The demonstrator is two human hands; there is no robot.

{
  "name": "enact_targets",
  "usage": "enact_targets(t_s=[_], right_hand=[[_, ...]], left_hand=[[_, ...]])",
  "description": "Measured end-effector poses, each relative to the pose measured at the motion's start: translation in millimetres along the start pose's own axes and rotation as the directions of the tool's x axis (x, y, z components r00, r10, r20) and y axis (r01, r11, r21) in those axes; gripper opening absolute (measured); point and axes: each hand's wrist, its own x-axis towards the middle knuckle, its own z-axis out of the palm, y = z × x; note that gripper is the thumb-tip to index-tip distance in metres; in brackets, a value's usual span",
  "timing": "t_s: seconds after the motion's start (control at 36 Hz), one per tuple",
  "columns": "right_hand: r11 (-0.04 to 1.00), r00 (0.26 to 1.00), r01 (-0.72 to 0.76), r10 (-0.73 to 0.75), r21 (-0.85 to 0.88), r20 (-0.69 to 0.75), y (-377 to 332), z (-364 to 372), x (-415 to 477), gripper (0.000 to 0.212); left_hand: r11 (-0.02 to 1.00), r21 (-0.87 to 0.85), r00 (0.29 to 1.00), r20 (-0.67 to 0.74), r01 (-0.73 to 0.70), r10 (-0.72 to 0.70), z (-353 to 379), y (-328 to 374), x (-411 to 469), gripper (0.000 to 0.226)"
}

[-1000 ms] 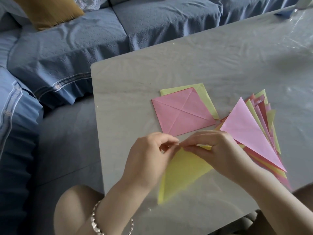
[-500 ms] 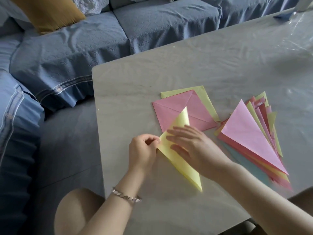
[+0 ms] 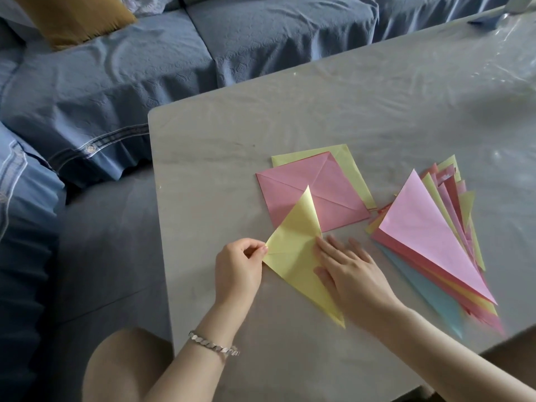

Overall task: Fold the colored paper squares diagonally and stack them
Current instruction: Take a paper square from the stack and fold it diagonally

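A yellow paper (image 3: 293, 253) folded into a triangle lies on the grey table (image 3: 319, 117), its upper tip curling up over a pink square. My left hand (image 3: 239, 269) pinches the yellow paper's left corner between thumb and fingers. My right hand (image 3: 351, 274) lies flat with fingers spread, pressing on the paper's right edge. Behind it, a creased pink square (image 3: 316, 190) lies on a yellow square (image 3: 348, 166). To the right, a fanned stack of folded triangles (image 3: 429, 236) has a pink one on top.
A blue sofa (image 3: 174, 53) with a mustard cushion (image 3: 72, 15) runs along the table's far and left sides. My bare knee (image 3: 119, 367) shows below the table's left edge. A bracelet is on my left wrist.
The yellow paper was held up between both hands' fingertips; it now lies on the table, my right hand flattened on it and slid right along the fold. My left hand keeps the corner.
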Motion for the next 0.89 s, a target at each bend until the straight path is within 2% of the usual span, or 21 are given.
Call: enact_targets(t_s=[0.08, 0.17, 0.39, 0.56, 0.64, 0.78, 0.89], right_hand=[[1.000, 0.999, 0.013, -0.013, 0.010, 0.047, -1, -6, 28, 0.064], [1.000, 0.996, -0.018, 0.017, 0.005, 0.086, 2, -8, 52, 0.047], [0.995, 0.994, -0.093, 0.090, 0.036, 0.062, 3, -11, 97, 0.042], [0.998, 0.997, -0.025, 0.021, 0.051, 0.074, 15, -12, 102, 0.042], [0.999, 0.991, 0.003, -0.009, 0.044, 0.132, 24, -8, 93, 0.048], [0.995, 0.993, -0.011, -0.001, 0.100, 0.119, 31, -4, 77, 0.057], [0.989, 0.988, 0.042, -0.062, 0.140, 0.140, 33, -6, 66, 0.063]], left_hand=[[1.000, 0.006, 1.000, 0.000, 0.000, 0.000, 0, 0, 0, 0.012], [1.000, 0.021, 1.000, -0.006, -0.003, 0.003, 0, -1, 0, 0.010], [1.000, 0.017, 1.000, -0.002, 0.018, -0.017, 0, -1, 3, 0.006], [1.000, 0.019, 1.000, -0.016, 0.011, -0.011, 2, -2, 3, 0.006], [1.000, 0.019, 1.000, -0.020, 0.001, 0.000, 2, -2, 3, 0.007], [1.000, 0.009, 1.000, -0.015, 0.016, -0.015, 2, -4, 4, 0.010], [1.000, 0.011, 1.000, -0.004, 0.015, -0.015, 1, -2, 4, 0.010]])
